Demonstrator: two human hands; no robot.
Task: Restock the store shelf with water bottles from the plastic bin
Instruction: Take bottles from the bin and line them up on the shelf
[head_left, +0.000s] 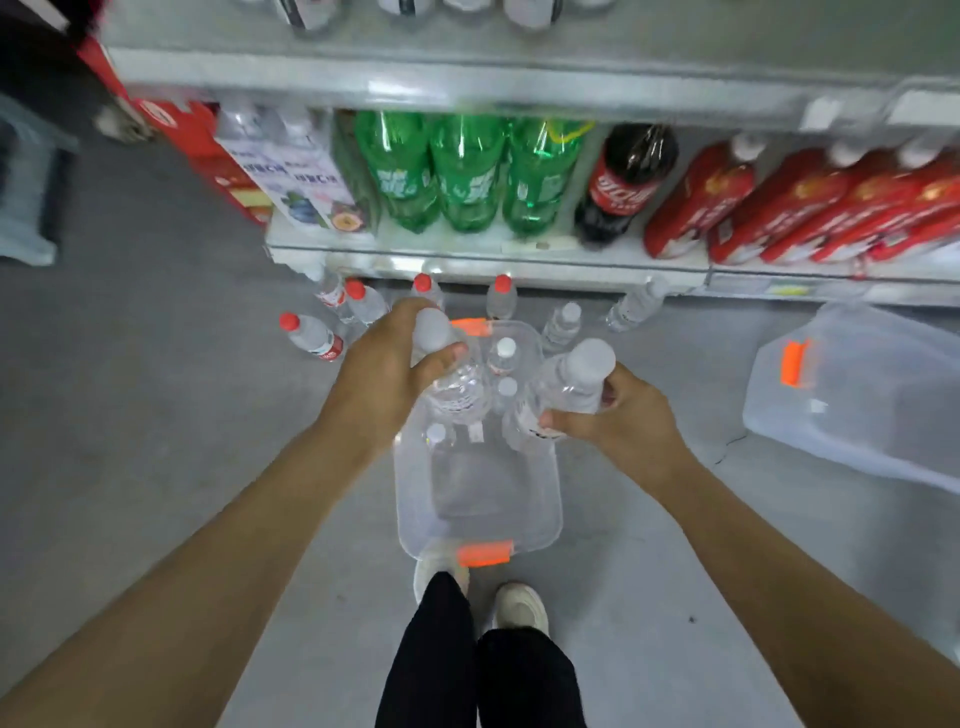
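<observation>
Both hands (387, 358) grip bottles (452, 384); bin (478, 525) below

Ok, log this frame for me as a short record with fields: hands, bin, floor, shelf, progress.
left hand: grips a white-capped water bottle over the bin
right hand: grips a second white-capped bottle
bin: clear, orange latches, on the floor; a few loose bottles at its far end
floor: red-capped bottles and capped clear bottles in front of the shelf
shelf stock: green bottles, cola bottle, red packs
progress: held bottles not yet shelved
</observation>
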